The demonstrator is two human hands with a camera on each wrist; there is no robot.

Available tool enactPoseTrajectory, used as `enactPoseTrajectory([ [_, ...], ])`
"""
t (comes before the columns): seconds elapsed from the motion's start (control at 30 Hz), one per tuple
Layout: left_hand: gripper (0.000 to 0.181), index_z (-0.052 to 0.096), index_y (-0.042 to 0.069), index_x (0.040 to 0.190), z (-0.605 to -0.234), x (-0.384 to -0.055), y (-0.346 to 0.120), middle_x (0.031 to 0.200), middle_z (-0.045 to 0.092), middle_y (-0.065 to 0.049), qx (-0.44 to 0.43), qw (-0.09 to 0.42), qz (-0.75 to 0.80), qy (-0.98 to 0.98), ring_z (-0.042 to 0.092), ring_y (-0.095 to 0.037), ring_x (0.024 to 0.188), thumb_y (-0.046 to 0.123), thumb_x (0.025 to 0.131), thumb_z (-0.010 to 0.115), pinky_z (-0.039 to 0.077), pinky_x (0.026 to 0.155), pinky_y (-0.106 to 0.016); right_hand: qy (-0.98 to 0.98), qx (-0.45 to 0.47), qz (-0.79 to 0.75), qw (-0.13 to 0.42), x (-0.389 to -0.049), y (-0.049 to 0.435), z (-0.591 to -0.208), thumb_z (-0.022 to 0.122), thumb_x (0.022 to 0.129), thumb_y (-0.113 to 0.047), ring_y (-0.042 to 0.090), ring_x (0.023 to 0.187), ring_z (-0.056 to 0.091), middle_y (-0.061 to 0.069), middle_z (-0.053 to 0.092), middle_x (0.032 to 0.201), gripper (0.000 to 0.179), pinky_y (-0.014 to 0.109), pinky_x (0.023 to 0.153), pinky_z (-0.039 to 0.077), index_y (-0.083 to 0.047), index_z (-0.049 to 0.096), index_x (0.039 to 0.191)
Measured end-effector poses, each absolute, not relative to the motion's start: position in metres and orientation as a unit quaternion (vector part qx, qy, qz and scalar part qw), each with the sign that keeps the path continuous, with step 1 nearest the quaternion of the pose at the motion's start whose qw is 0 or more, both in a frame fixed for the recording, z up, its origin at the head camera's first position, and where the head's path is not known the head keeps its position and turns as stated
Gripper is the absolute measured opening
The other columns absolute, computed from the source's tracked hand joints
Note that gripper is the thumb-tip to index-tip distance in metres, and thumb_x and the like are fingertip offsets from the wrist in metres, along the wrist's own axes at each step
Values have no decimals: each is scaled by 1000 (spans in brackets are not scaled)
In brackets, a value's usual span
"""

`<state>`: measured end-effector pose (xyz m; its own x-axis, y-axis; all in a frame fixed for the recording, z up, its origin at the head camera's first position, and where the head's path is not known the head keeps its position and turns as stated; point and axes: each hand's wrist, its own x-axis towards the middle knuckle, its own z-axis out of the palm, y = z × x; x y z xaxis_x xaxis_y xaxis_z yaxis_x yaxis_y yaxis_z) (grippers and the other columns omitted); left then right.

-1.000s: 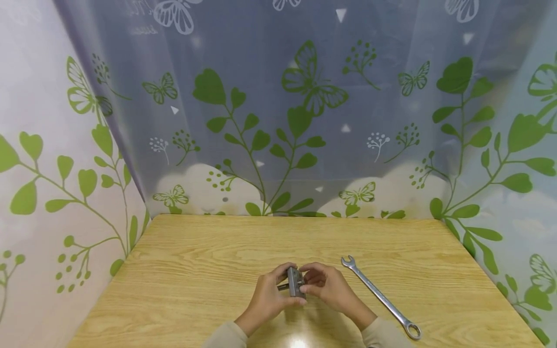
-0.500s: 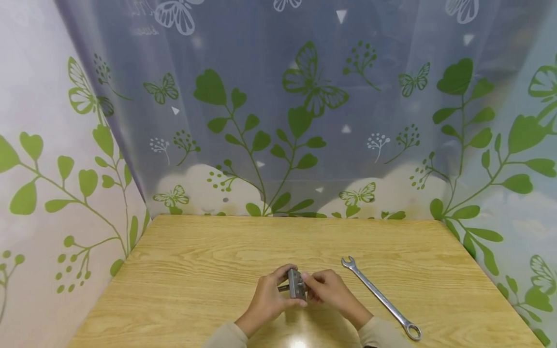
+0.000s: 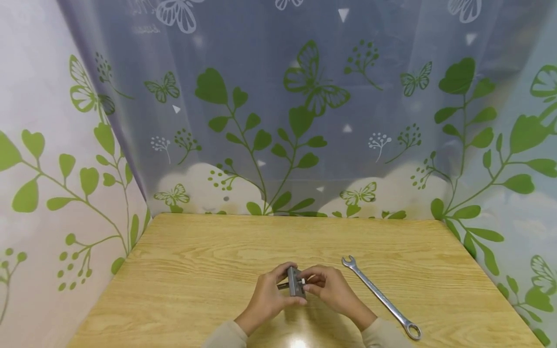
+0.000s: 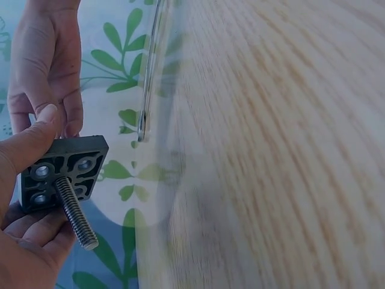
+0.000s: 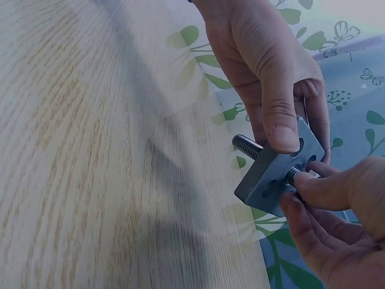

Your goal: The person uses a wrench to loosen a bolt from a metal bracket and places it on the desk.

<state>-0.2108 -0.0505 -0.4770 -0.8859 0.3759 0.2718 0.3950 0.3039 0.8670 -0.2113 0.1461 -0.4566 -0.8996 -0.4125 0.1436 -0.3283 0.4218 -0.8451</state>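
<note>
no word can be made out. on the blue-grey sheet [image 3: 261,48] printed with green plants and butterflies, two short lines of faint white script lettering [image 3: 148,29] stand just left of the large white outlined butterfly [image 3: 177,15], too blurred to read.

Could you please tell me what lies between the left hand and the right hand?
In the head view, a grey plate with a threaded bolt lies between the left hand, gripping it, and the right hand.
</note>
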Motion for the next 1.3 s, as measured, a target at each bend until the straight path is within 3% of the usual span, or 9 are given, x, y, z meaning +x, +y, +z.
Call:
enactPoseTrajectory([
  [0.23,77,54,1,129,-476,-210,-51,126,61,-17,-239,19,-528,-815,59,-31,117,25,64,87,53,95,-38,835,-194,-511,62,-213,145,-458,60,96,-23,23,85,68,14,69,103,28,30,74,60,0,66,110],
  [0.37,77,54,-1,129,-477,-210,-50,126,61,-18,-245,24,-526,-814,59,-32,116,24,64,87,52,95,-38,826,-158,-533,95,-215,145,-459,48,101,-34,24,71,66,13,68,81,44,36,64,60,5,68,94],
  [0.5,76,53,-2,129,-478,-210,-49,127,61,-18,-251,20,-523,-814,59,-32,117,24,64,86,52,96,-39,828,-149,-526,123,-216,146,-461,50,100,-35,22,64,64,10,67,71,45,35,59,58,2,68,83],
  [0.77,75,54,1,129,-479,-208,-49,125,63,-17,-249,22,-525,-814,59,-32,116,25,65,86,53,94,-40,827,-199,-517,99,-216,150,-459,67,91,-24,19,81,66,8,69,92,27,31,71,59,-2,67,107],
  [1.03,75,54,3,129,-476,-208,-49,125,62,-18,-242,14,-538,-807,58,-31,118,22,65,87,53,94,-38,826,-246,-502,67,-215,153,-459,69,87,-8,16,87,64,8,68,105,19,24,77,56,-8,69,106],
  [1.3,75,54,1,128,-478,-209,-50,125,61,-20,-244,22,-538,-806,59,-33,116,22,64,87,52,94,-40,830,-217,-508,69,-216,153,-459,64,93,-23,21,86,66,10,69,101,27,30,75,59,-3,66,111],
])
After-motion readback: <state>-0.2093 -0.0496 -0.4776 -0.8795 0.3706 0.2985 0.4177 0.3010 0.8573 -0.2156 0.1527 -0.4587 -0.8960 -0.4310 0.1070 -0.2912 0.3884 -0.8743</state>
